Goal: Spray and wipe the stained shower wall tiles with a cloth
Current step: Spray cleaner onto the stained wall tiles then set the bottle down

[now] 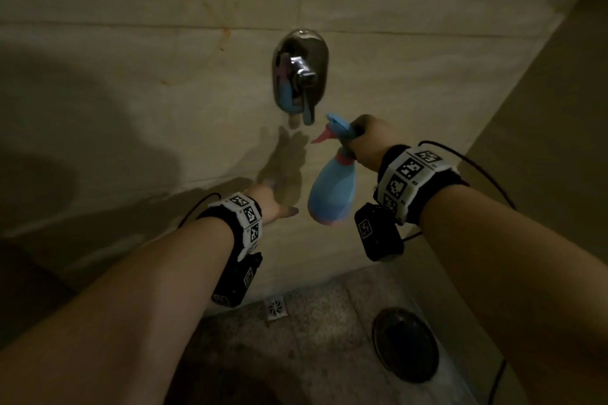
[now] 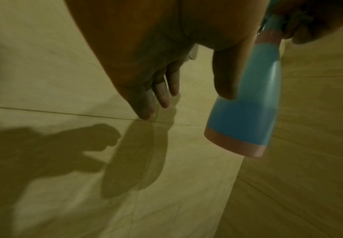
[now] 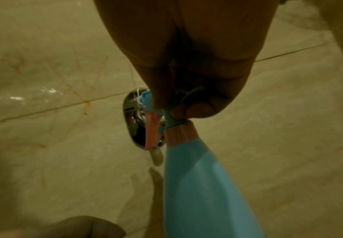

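My right hand (image 1: 363,138) grips the neck of a blue spray bottle (image 1: 332,194) with a pink trigger, nozzle aimed at the beige wall tiles (image 1: 164,102) just below the chrome shower valve (image 1: 299,72). In the right wrist view the fingers (image 3: 195,109) curl round the bottle (image 3: 203,185) neck. My left hand (image 1: 273,204) is held out near the wall with straight fingers (image 2: 160,95), empty, just left of the bottle (image 2: 246,109). Orange-brown stains (image 1: 223,36) streak the tiles up left of the valve. No cloth is in view.
A side wall (image 1: 543,108) meets the tiled wall at the right corner. On the speckled floor lie a small square drain (image 1: 275,307) and a dark round cover (image 1: 405,344). My shadow darkens the wall's left side.
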Available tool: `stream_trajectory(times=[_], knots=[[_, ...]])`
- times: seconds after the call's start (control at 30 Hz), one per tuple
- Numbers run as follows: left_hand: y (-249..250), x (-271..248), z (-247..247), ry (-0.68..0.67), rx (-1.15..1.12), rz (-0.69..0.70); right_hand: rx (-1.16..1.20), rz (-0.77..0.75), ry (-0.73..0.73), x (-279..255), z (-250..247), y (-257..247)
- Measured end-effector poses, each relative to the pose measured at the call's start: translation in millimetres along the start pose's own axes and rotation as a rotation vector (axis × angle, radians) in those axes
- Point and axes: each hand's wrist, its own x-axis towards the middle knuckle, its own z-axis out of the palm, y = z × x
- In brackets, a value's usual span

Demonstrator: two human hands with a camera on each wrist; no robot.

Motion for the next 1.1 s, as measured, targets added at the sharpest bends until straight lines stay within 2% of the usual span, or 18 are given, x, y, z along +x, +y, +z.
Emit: stream_trajectory(times=[0.27,0.57,0.8,1.1], knots=[[27.4,28.3,85.0,-0.073,0.132,0.059,-0.020,0.164,-0.021,2.0,22.0,116.0],[22.7,75.2,215.9,-0.145,0.182,0.081,0.010,0.263,-0.058,12.9,95.0,258.3],[-17.5,136.8,320.6,-0.186,0.217,0.083,0.017,0.286,-0.050,25.2,182.2,356.0],[-97.2,211.8,434.8,-0.199,0.225,0.075,0.007,0.328,-0.034,47.3,312.6,460.4]])
